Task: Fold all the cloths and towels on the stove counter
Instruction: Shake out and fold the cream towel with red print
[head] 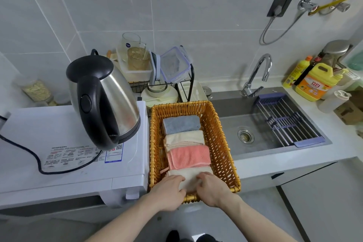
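An orange wicker basket stands on the counter beside the sink. Folded cloths lie in a row inside it: a blue cloth at the far end, then a cream cloth, then a pink cloth. Nearest me lies a white cloth. My left hand and my right hand both reach over the basket's near rim. Their curled fingers hold the white cloth at its left and right parts. The fingertips are partly hidden in the fabric.
A steel kettle with a black cord stands on a white appliance left of the basket. Behind the basket a dish rack holds containers. To the right are the sink, faucet, roll-up rack and detergent bottles.
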The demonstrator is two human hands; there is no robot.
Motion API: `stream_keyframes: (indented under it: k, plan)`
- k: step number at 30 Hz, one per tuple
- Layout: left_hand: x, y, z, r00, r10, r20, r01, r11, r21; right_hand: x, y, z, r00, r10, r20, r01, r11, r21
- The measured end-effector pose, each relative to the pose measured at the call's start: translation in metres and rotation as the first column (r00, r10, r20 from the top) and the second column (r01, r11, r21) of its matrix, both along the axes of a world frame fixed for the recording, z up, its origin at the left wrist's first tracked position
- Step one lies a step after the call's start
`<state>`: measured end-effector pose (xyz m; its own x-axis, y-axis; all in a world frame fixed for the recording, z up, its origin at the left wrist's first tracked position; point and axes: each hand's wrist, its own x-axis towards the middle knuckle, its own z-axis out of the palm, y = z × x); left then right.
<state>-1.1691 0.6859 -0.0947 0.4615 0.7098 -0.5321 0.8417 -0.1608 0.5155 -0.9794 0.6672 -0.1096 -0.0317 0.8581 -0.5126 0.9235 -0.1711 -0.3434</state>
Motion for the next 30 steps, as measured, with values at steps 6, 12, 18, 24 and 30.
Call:
stream_keyframes:
  k: [6, 12, 18, 24, 30]
  plan:
    - [0.008, -0.008, 0.037, 0.994, 0.033, 0.108, -0.043, 0.994, 0.098, 0.028, -0.032, 0.032, 0.979, -0.112, -0.171, 0.143, 0.973, 0.183]
    - [0.06, -0.007, 0.075, 0.981, -0.108, 0.163, 0.069, 0.971, 0.228, 0.078, -0.08, 0.076, 0.906, -0.307, -0.292, 0.393, 0.865, 0.311]
    - [0.157, -0.028, 0.093, 0.924, -0.311, 0.221, 0.226, 0.912, 0.342, 0.151, -0.165, 0.104, 0.793, -0.501, -0.346, 0.605, 0.716, 0.349]
    - [0.279, -0.098, 0.112, 0.825, -0.512, 0.242, 0.392, 0.824, 0.409, 0.239, -0.278, 0.129, 0.673, -0.641, -0.369, 0.737, 0.537, 0.411]
    - [0.377, -0.18, 0.127, 0.737, -0.623, 0.263, 0.484, 0.758, 0.438, 0.315, -0.383, 0.142, 0.572, -0.739, -0.356, 0.802, 0.415, 0.429]
